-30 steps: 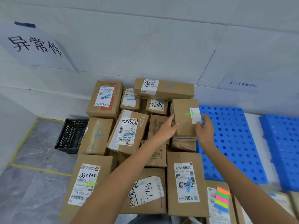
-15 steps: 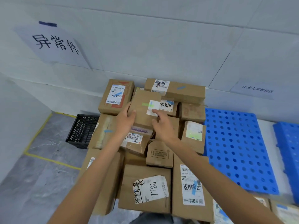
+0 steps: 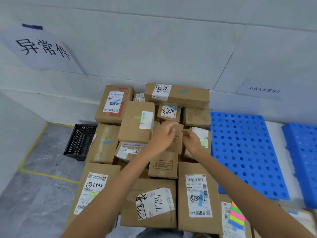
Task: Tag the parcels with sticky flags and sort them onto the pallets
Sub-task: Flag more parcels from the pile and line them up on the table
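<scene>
Right of a black lattice plastic crate (image 3: 80, 140), the matte brown cardboard parcel with a green sticky flag (image 3: 135, 124) lies atop the pile. Its long axis runs toward the wall, just left of the left hand (image 3: 163, 137), the nearer one, whose blurred fingers curl loosely on nothing. The right hand (image 3: 193, 140) stretches relaxed fingers leftward over a small plain carton (image 3: 177, 140). A perforated blue plastic pallet (image 3: 243, 152) lies rightward.

bright, even, cool white light falls from above, its source out of view. shadows are soft, darkest in the gaps between the boxes (image 3: 137, 121). the left hand (image 3: 163, 136) and right hand (image 3: 192, 141) are smeared by blur. the wide lens bends the wall (image 3: 154, 48) seams, the paper sign (image 3: 41, 48) and the blue pallet (image 3: 243, 152) near the edges. small label print is soft.
</scene>
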Tool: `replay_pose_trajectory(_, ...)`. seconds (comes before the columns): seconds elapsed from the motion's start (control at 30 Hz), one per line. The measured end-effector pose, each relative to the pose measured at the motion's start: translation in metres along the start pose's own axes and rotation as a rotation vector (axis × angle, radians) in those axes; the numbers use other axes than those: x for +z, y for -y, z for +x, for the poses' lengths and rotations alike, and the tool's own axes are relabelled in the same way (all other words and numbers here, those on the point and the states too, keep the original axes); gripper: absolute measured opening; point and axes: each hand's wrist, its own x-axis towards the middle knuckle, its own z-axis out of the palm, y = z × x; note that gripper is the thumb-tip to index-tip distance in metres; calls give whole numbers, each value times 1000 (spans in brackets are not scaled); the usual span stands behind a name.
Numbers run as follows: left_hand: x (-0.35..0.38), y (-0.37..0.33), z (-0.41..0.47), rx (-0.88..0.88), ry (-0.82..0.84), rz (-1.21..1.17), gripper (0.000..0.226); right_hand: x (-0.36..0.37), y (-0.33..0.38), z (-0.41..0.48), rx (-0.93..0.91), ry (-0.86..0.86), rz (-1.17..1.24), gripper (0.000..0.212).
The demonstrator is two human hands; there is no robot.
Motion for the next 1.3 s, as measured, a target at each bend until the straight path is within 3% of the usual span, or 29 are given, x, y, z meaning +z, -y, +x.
replay_pose_trajectory(0.07,23,6,21,-204,272,79,44,1,-13,8,96,72,-26,39)
replay_pose_trajectory(0.17,43,15,43,-423,417,313,51,5,-14,14,134,142,-55,39)
replay_pose_trajectory(0.27,48,10,54,-520,380,426,58,13,-11,18,175,227,-55,46)
replay_pose_trajectory(0.47,54,9,59,-658,243,500,67,22,-11,22,219,223,110,62)
replay_pose_trajectory(0.7,49,12,55,-667,28,262,65,25,-14,25,301,194,215,65)
replay_pose_trajectory(0.9,33,-10,52,-579,-97,149,60,4,0,21,277,196,385,54)
replay_pose_trajectory(1.07,11,-46,34,-335,-305,9,29,-41,16,5,165,134,431,40)
replay_pose_trajectory(1.2,15,-96,-5,-80,-525,-160,33,-93,12,-20,35,60,518,52)
replay_pose_trajectory(1.3,47,-133,-26,60,-504,-284,34,-137,-2,-49,-92,-21,464,64)
